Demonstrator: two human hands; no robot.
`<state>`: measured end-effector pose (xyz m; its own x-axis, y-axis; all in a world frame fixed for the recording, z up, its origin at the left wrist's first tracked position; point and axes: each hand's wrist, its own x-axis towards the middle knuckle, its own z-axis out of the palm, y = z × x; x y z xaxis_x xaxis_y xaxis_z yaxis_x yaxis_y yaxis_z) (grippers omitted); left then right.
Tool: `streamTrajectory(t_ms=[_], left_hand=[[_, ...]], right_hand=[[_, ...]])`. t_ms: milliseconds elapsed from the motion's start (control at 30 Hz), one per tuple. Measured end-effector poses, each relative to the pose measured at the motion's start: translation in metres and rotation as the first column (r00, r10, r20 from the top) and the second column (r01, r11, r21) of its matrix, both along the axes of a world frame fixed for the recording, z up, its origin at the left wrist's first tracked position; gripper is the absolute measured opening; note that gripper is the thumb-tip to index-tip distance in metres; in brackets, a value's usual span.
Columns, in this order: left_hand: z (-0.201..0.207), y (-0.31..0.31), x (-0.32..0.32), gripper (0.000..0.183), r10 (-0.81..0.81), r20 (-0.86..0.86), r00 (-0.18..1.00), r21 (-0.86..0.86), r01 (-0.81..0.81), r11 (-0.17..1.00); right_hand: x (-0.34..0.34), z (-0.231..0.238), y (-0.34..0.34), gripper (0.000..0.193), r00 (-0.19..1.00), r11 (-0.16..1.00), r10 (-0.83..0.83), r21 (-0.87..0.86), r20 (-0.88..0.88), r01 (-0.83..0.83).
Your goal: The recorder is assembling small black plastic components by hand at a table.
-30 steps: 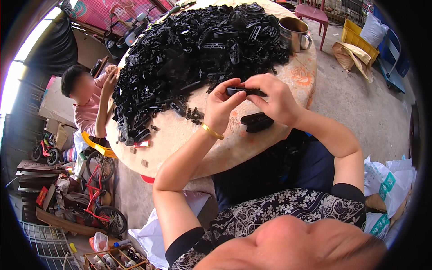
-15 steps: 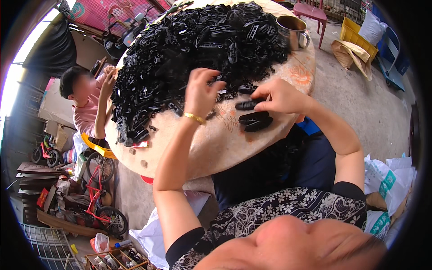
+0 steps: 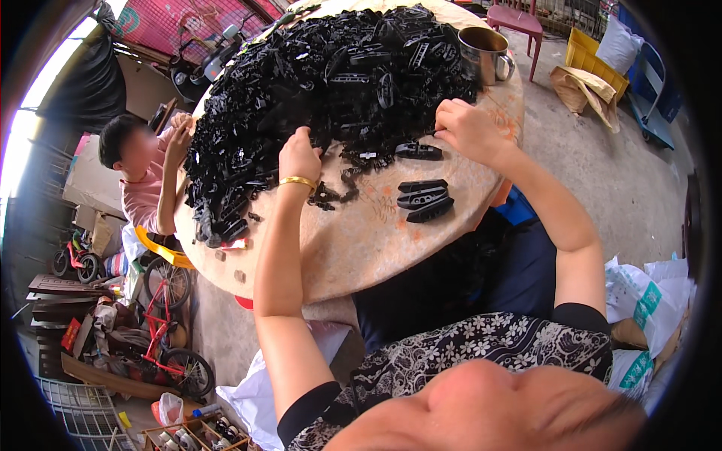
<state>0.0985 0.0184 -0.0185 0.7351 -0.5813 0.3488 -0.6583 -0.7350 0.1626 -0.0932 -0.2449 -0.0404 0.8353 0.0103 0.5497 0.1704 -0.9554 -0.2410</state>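
Note:
A big pile of small black plastic parts (image 3: 301, 98) covers much of the round table. At its near edge, my left hand (image 3: 301, 158) is closed among the parts, a yellow bangle on its wrist; what it holds is hidden. My right hand (image 3: 468, 129) reaches the pile's right edge with curled fingers pressed together; whatever is in them cannot be made out. Between the hands and nearer to me, several long curved black plastic pieces (image 3: 425, 201) lie side by side in a close group. One similar curved black piece (image 3: 419, 152) lies apart, below my right hand.
The pale patterned tabletop (image 3: 361, 259) curves round in front of me. A metal mug (image 3: 485, 56) stands at the far right. Across the left edge sits another person (image 3: 143, 169), hands at the table. Beyond are a red bicycle (image 3: 156, 331), white sacks (image 3: 650, 301) and a red chair (image 3: 517, 21).
My right hand has left the curved black pieces and moved up and right to the pile's edge. My left hand has shifted left and down, along the pile's near edge.

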Motion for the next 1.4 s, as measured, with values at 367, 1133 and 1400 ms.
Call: streamTrajectory(t_ms=[367,1133,1400], left_hand=[[0.003,-0.014,-0.023,0.013,-0.86,-0.486,0.158,-0.698,-0.662,0.273],[-0.003,-0.041,-0.106,0.034,-0.847,-0.532,-0.02,-0.797,-0.326,0.508],[0.006,-0.035,-0.098,0.035,-0.776,-0.623,-0.103,-0.743,-0.234,0.627]], right_hand=[[-0.005,0.016,0.018,0.008,0.983,0.827,0.162,0.531,0.086,-0.182],[-0.018,0.026,0.055,0.014,0.843,0.918,0.249,0.162,0.476,-0.363],[-0.023,0.042,0.049,0.022,0.849,0.89,0.321,0.172,0.42,-0.422]])
